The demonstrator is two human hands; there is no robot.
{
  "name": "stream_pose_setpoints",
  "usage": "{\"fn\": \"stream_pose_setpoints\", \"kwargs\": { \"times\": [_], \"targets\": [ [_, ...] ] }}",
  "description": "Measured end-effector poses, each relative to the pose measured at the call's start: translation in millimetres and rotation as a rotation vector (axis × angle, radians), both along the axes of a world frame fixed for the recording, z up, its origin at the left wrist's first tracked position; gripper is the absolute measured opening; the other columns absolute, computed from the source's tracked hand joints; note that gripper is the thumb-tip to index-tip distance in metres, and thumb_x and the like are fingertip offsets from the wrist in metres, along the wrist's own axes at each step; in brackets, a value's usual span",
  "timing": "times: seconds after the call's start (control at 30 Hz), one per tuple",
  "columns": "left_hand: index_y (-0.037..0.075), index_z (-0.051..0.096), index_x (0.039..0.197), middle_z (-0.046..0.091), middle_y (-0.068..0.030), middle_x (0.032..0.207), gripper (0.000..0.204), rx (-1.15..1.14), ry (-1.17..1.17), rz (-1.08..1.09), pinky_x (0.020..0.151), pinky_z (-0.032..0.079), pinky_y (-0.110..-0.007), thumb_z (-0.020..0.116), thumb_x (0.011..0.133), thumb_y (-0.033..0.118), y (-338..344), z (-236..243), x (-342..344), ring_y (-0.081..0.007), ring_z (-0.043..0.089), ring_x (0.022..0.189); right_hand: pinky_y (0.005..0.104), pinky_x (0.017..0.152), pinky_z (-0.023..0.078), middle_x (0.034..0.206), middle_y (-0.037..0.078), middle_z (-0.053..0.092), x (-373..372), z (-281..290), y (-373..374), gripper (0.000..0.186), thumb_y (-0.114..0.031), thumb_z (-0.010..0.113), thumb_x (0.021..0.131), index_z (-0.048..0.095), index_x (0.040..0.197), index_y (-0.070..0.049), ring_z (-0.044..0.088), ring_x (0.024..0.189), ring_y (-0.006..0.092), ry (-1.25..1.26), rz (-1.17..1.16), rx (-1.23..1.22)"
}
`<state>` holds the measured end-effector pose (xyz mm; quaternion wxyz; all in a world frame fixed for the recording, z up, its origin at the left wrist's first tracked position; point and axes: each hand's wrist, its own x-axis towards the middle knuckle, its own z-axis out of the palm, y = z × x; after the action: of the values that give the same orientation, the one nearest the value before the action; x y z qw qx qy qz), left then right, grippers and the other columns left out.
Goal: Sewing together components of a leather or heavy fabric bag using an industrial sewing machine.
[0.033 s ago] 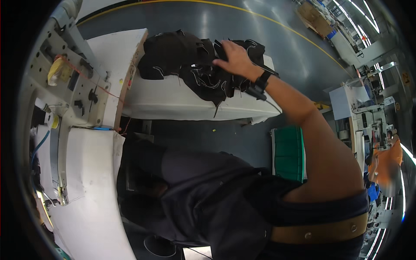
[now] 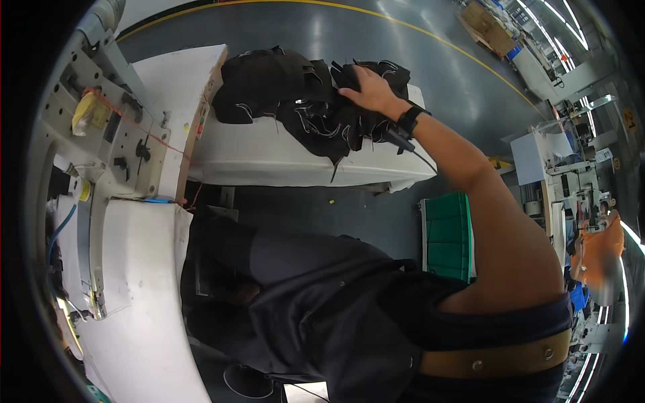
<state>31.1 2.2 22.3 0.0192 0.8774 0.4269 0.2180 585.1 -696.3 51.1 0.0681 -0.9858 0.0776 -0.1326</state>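
My right hand [image 2: 373,91], a black watch on its wrist, is at the right part of a heap of black fabric pieces [image 2: 252,87] with pale edges. Its fingers curl over a dark piece, their tips partly hidden. The heap lies on a white-covered table [image 2: 269,164]. A black corded object [image 2: 396,141] lies below that wrist. Low at the left of my body, a small dim patch of skin [image 2: 250,292] may be my left hand; its fingers cannot be made out.
A sewing machine [image 2: 144,161] and white worktop [image 2: 134,255] stand at left. A green bin [image 2: 445,235] sits on the floor at right. Farther right are workbenches with machines [image 2: 564,174] and a person in orange [image 2: 594,242]. A yellow floor line runs beyond the table.
My right hand has shifted slightly rightward and down, and its fingers are a little more curled over the black fabric.
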Motion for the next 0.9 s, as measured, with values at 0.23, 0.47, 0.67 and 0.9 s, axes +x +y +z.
{"fn": "stream_pose_setpoints", "kwargs": {
  "times": [0.23,0.47,0.67,0.9],
  "targets": [
    [-0.007,0.065,0.083,0.065,-0.0271,0.107,0.063,0.152,0.052,0.056,0.100,0.044,-0.058,0.047,0.111,0.047,6,-16,-8,-0.0410,0.059,0.106,0.0502,0.110,0.047,0.140,0.028,0.059,80,-71,-29,0.081,-0.051,0.075,0.089,0.048,0.149,-0.002,0.058,0.129,0.0448,-0.080,0.287,-0.022],
    [-0.007,0.066,0.085,0.065,-0.0272,0.110,0.063,0.222,0.102,0.115,0.101,0.044,-0.058,0.049,0.110,0.048,5,-19,-18,-0.0414,0.059,0.109,0.0604,0.116,0.036,0.155,0.026,0.045,163,-133,74,0.088,-0.051,0.074,0.087,0.040,0.156,-0.007,0.045,0.143,0.0444,0.079,0.397,-0.185],
    [-0.008,0.068,0.088,0.065,-0.0273,0.112,0.062,0.245,0.179,0.139,0.100,0.045,-0.059,0.051,0.109,0.048,-11,-4,-37,-0.0414,0.058,0.110,0.0632,0.113,0.036,0.156,0.026,0.045,187,-175,118,0.085,-0.054,0.070,0.089,0.045,0.154,-0.005,0.045,0.143,0.0430,0.184,0.436,-0.368],
    [-0.009,0.069,0.092,0.064,-0.0274,0.115,0.061,0.265,0.181,0.067,0.099,0.046,-0.059,0.054,0.108,0.047,-5,-11,-15,-0.0415,0.058,0.111,0.0545,0.104,0.044,0.129,0.023,0.065,165,-162,154,0.080,-0.068,0.068,0.087,0.065,0.128,0.001,0.059,0.127,0.0395,-0.060,0.527,-0.123]
  ]
}}
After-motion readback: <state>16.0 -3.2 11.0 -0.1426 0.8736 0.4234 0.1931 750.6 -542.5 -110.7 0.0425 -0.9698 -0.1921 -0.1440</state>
